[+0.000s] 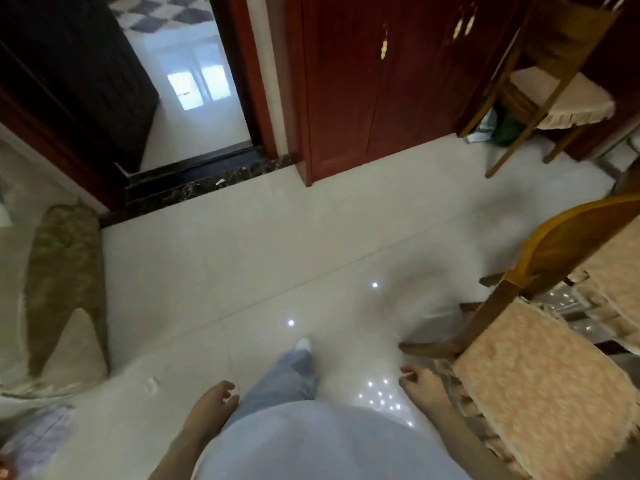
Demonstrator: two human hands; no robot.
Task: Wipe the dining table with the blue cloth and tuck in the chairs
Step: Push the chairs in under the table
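The left hand (214, 400) and right hand (420, 379) hang with fingers loosely curled, holding nothing. The blue cloth is not in view. The wooden chair with peach patterned cushion (526, 382) stands just beside the right hand. A second cushioned wooden chair (554, 95) stands by the red-brown wooden cabinet (381, 98). Probable step: chair tucking. Next: grip the near chair's back.

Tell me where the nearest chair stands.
In the head view, the nearest chair stands at lower right on the tiled floor, close beside the right hand.

Near chair (540, 386) stands on the floor's (242, 265) right side; far chair (568, 98) sits beyond it, right of the cabinet (346, 81); doorway (194, 98) lies left.
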